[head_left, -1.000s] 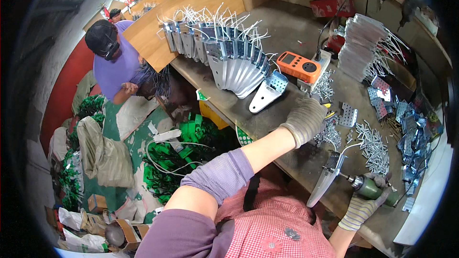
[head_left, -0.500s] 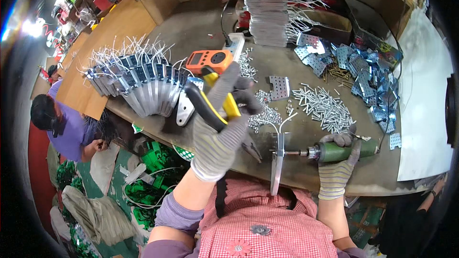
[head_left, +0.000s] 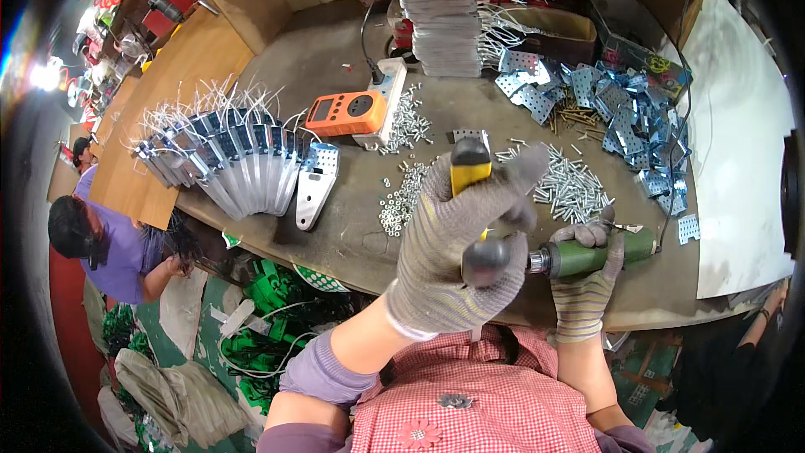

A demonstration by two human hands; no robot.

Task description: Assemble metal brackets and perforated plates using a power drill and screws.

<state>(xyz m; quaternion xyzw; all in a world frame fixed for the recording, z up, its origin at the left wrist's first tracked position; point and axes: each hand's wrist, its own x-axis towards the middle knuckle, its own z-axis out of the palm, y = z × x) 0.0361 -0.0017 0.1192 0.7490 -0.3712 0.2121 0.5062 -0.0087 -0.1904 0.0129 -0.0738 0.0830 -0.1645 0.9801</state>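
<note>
My gloved left hand (head_left: 453,243) is closed around pliers (head_left: 470,174) with yellow and black handles. Their jaws are out of sight behind the glove. In my gloved right hand (head_left: 583,302) lies a green electric screwdriver (head_left: 579,259), pointing left. Its chuck (head_left: 537,261) reaches up to my left hand, which covers the bit and the metal piece at its end. Beyond the left hand are a pile of small nuts (head_left: 394,210), a perforated metal plate (head_left: 470,135) partly covered by the pliers, and a heap of screws (head_left: 574,189).
Finished-looking flat metal pieces with white wires (head_left: 243,159) fan out at left, beside an orange meter (head_left: 345,112) and a white power strip (head_left: 387,101). A wired stack (head_left: 440,21) and blue-silver brackets (head_left: 625,117) stand behind. A person (head_left: 113,239) sits at far left.
My left hand has swung right with the pliers, over the metal piece at the screwdriver's tip, hiding it. The right hand keeps its hold on the screwdriver. The whole view has shifted slightly.
</note>
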